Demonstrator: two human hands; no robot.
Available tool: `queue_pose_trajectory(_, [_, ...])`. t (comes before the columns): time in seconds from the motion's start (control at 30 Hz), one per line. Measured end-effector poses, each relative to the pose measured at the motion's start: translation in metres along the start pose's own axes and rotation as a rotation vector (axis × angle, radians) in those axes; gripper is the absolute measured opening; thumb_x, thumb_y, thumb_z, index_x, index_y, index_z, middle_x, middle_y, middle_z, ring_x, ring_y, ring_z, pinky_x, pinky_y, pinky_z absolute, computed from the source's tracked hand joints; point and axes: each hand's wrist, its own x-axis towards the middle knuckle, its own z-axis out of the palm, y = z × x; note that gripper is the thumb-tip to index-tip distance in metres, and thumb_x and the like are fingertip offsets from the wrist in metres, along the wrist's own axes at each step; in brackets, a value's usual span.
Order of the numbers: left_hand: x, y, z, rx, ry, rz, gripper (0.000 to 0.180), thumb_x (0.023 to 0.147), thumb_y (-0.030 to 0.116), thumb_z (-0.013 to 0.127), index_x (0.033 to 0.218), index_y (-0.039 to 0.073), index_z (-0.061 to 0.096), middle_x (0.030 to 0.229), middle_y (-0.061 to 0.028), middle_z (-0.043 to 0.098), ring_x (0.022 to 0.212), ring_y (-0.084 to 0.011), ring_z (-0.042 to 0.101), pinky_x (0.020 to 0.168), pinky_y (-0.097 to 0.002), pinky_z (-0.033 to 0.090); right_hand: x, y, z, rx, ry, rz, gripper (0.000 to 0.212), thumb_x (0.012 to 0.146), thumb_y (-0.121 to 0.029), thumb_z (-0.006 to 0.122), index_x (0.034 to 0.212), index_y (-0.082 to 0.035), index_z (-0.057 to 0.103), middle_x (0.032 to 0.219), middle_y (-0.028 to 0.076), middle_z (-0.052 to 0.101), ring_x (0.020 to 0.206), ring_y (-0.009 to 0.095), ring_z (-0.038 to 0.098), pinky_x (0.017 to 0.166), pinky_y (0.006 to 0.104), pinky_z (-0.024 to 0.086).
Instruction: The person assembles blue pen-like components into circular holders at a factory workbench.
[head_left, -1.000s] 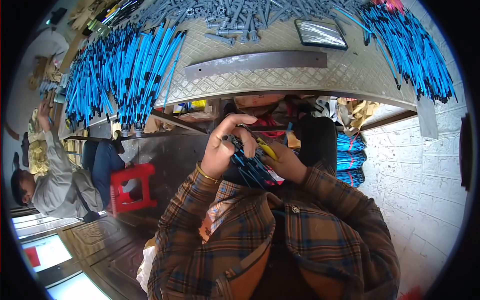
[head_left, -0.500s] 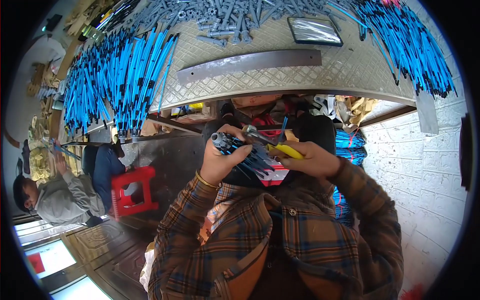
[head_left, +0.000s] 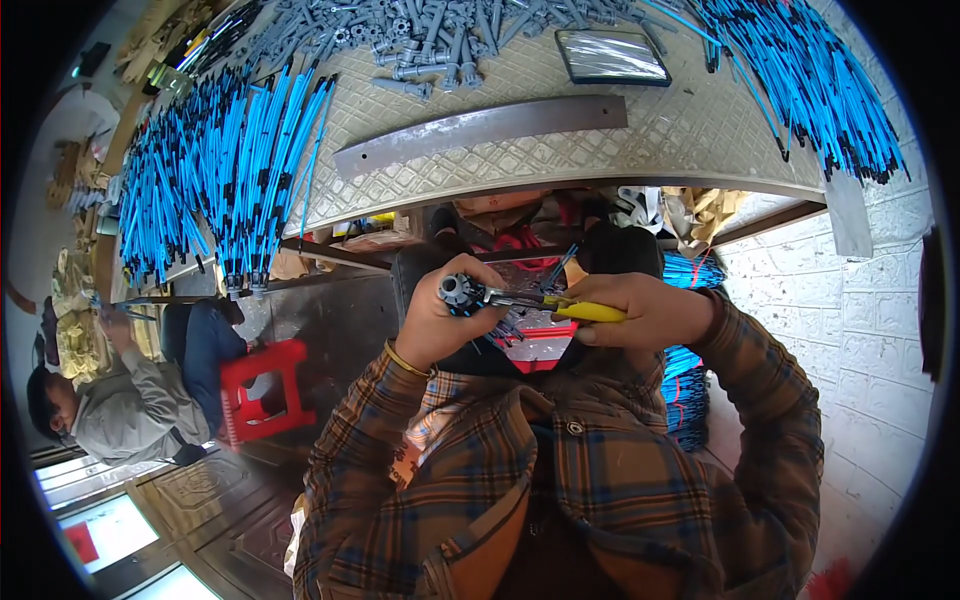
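My left hand [head_left: 432, 322] is closed around a round grey plastic fitting [head_left: 460, 289], its holed end turned up toward me. Thin dark and blue rods show below that hand, partly hidden by the fingers. In my right hand [head_left: 645, 312] is a pair of pliers with yellow handles [head_left: 592, 312]. The metal jaws of the pliers reach left to the fitting's side, close against my left fingers. Whether they grip anything there is too small to tell. Both hands are above my lap, in front of the table edge.
On the patterned table [head_left: 690, 130] lie a curved metal strip [head_left: 480, 132], grey plastic fittings [head_left: 430, 50], a tray of thin clear pieces [head_left: 612, 56] and blue rods at left [head_left: 235, 170] and right [head_left: 810, 80]. A person [head_left: 130, 410] sits at left beside a red stool [head_left: 265, 390].
My left hand has turned the fitting so its end faces up, and the rods have swung lower. The pliers' jaws have come level against the fitting's side; my right hand shifted slightly right.
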Motion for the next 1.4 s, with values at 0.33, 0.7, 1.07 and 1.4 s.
queue_pose_trajectory(0.33, [0.005,0.003,-0.011,-0.17,-0.158,-0.059,0.025,0.066,-0.009,0.063,0.083,0.004,0.051,0.084,-0.009,0.058,0.084,-0.0192,0.057,0.076,-0.0326,0.045,0.011,0.024,0.02,0.111,-0.006,-0.043,0.03,0.084,-0.019,0.058,0.108,-0.001,0.056,0.1,0.013,0.059,0.098,0.022,0.055,0.086,0.0325,0.042])
queue_pose_trajectory(0.7, [0.001,0.006,-0.012,-0.152,-0.227,-0.025,0.025,0.066,-0.009,0.064,0.085,0.003,0.052,0.085,-0.0097,0.057,0.086,-0.0213,0.057,0.077,-0.0355,0.045,0.005,0.018,0.021,0.111,0.002,-0.08,0.025,0.084,-0.015,0.059,0.105,0.0,0.055,0.095,0.01,0.06,0.088,0.019,0.058,0.079,0.0298,0.045])
queue_pose_trajectory(1.07, [-0.003,0.003,-0.01,-0.146,-0.156,0.045,0.028,0.066,-0.003,0.072,0.085,0.004,0.053,0.086,-0.0035,0.058,0.08,-0.011,0.055,0.072,-0.0252,0.044,0.001,0.008,0.055,-0.181,0.33,-0.119,0.029,0.078,-0.014,0.063,0.102,0.001,0.055,0.095,0.016,0.056,0.084,0.03,0.057,0.073,0.0334,0.046])
queue_pose_trajectory(1.4, [0.005,0.003,-0.018,-0.188,-0.177,0.022,0.029,0.067,0.0,0.074,0.086,0.005,0.053,0.089,-0.0067,0.056,0.086,-0.0167,0.054,0.077,-0.03,0.043,0.017,0.03,0.066,-0.118,0.365,-0.18,0.031,0.078,-0.011,0.063,0.105,0.002,0.053,0.098,0.018,0.056,0.087,0.032,0.057,0.078,0.0344,0.046])
